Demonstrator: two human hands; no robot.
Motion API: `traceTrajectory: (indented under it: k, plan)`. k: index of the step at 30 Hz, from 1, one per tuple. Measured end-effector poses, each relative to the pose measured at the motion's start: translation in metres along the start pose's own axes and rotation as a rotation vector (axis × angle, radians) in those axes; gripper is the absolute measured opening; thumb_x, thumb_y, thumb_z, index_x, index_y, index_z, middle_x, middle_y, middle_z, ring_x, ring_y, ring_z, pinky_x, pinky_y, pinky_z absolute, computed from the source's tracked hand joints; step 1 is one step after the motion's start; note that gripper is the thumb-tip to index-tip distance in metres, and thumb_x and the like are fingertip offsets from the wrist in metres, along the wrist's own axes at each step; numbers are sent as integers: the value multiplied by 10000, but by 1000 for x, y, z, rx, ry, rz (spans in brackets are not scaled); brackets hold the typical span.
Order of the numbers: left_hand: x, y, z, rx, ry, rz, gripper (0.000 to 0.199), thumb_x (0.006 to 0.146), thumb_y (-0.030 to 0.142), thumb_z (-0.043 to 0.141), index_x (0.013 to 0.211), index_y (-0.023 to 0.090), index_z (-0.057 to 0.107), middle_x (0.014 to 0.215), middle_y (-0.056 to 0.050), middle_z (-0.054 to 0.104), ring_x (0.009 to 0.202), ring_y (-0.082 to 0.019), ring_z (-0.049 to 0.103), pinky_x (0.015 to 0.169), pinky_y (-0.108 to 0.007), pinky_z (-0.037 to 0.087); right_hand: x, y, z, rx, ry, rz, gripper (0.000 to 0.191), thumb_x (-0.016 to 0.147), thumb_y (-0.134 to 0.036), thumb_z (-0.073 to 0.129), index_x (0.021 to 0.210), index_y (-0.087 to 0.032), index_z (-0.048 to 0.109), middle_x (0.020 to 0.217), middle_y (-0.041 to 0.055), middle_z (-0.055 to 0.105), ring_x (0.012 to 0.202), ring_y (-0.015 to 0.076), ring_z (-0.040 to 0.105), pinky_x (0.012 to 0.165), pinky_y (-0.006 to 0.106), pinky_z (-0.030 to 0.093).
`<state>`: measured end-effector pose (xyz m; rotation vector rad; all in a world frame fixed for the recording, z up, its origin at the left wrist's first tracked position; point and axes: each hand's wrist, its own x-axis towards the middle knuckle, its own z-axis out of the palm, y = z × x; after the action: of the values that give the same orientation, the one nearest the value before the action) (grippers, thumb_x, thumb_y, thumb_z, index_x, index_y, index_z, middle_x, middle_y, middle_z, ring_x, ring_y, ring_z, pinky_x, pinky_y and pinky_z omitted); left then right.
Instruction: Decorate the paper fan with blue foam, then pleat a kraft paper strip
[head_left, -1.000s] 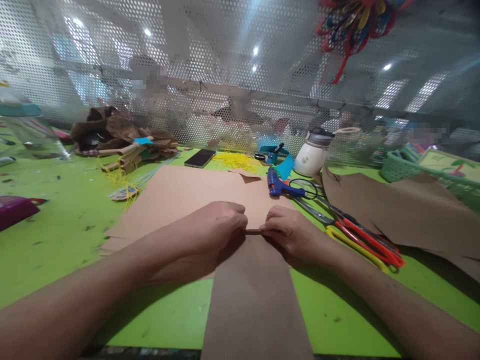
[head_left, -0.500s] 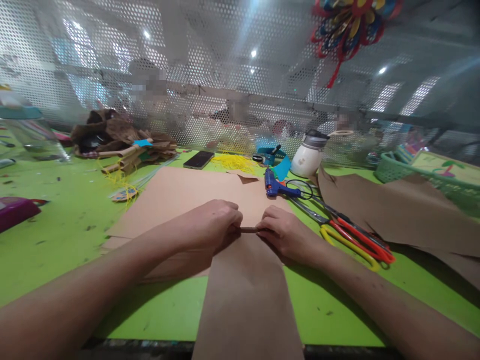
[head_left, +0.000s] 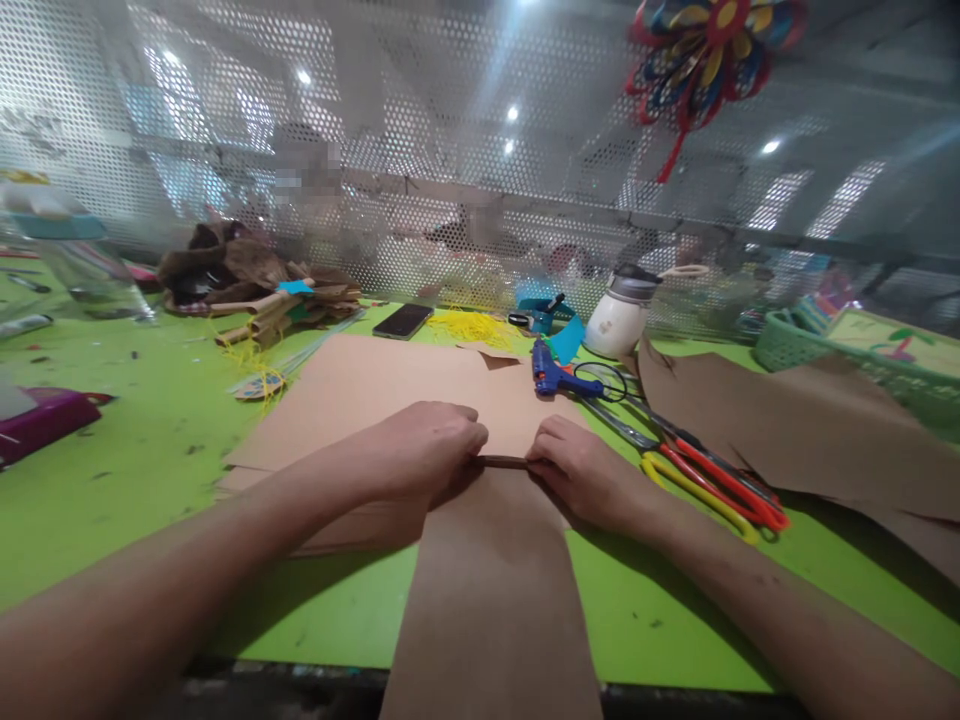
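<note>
A long strip of brown paper (head_left: 495, 590) runs from between my hands down over the table's front edge. Its far end is rolled into a thin, tight tube. My left hand (head_left: 442, 450) is closed, pinching the left end of that roll. At the other end, the fingers of my right hand (head_left: 577, 465) are closed on it too. A short stretch of the roll shows between the fingertips. Beneath and behind the hands lies a stack of light brown paper sheets (head_left: 375, 385).
A blue glue gun (head_left: 555, 372) lies just beyond my right hand. Scissors with red handles (head_left: 727, 485) and yellow-handled scissors (head_left: 697, 495) lie to its right, beside a large brown paper sheet (head_left: 795, 420). Farther back are a phone (head_left: 403, 321), yellow shreds (head_left: 472, 326) and a white bottle (head_left: 616, 318).
My right hand has slid slightly to the right along the roll, so more of it shows between the hands. The whole view has shifted a little.
</note>
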<state>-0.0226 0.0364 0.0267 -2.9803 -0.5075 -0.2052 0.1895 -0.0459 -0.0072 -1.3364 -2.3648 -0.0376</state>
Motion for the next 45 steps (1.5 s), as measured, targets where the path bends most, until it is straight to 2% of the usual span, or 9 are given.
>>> traceTrajectory:
  k: [6, 12, 15, 19, 24, 30, 37, 45]
  plan:
    - [4, 1, -7, 6, -66, 18, 175, 789, 116, 488, 652, 168, 582, 663, -35, 575, 532, -138, 482, 507, -267, 304, -4, 4, 0, 18, -16, 13, 123, 877, -114, 495, 797, -154, 580, 828, 75, 557, 783, 187, 509, 679, 304, 425]
    - [6, 1, -13, -10, -138, 25, 137, 772, 127, 509, 656, 166, 571, 678, -40, 581, 545, -145, 489, 508, -263, 307, -3, 5, -2, 52, -13, 111, 83, 874, -188, 548, 804, -157, 579, 816, 61, 566, 788, 183, 513, 689, 306, 419]
    - [5, -2, -8, 0, -103, 28, 145, 801, 159, 497, 671, 173, 560, 684, -37, 582, 544, -146, 492, 515, -269, 313, -1, 4, -1, 62, 1, 139, 96, 852, -244, 599, 801, -165, 579, 804, 55, 568, 786, 187, 510, 677, 308, 413]
    - [1, -3, 5, 10, -46, 25, 162, 843, 199, 474, 695, 181, 538, 697, -29, 574, 559, -148, 492, 526, -276, 316, 1, 1, 1, 78, 10, 152, 80, 834, -217, 622, 787, -164, 584, 790, 52, 567, 774, 184, 513, 671, 303, 408]
    - [-8, 5, 12, 21, 63, -2, 69, 821, 203, 520, 753, 195, 515, 727, -27, 549, 595, -167, 483, 539, -296, 315, 1, -2, 0, 118, 17, 204, 51, 835, -207, 622, 817, -162, 604, 797, 45, 559, 774, 178, 514, 670, 296, 409]
    - [-13, 8, 10, -10, 93, 64, 86, 816, 175, 531, 764, 205, 470, 754, -20, 524, 627, -174, 468, 557, -309, 324, 1, -2, -1, 145, 14, 194, 49, 833, -202, 626, 808, -162, 615, 779, 38, 544, 770, 177, 508, 664, 297, 404]
    - [-12, 7, 12, -27, 92, 73, 91, 831, 130, 498, 777, 194, 463, 781, -29, 529, 639, -167, 466, 565, -297, 343, 0, 2, 1, 150, 7, 153, 57, 844, -204, 614, 814, -159, 598, 781, 36, 548, 774, 174, 505, 674, 300, 402]
    - [-14, 5, 18, 29, 90, 78, 98, 770, 130, 527, 798, 199, 463, 797, -37, 531, 663, -184, 468, 582, -317, 346, 1, 4, 4, 37, 12, 43, 98, 877, -149, 530, 783, -152, 555, 788, 54, 542, 777, 184, 486, 661, 306, 393]
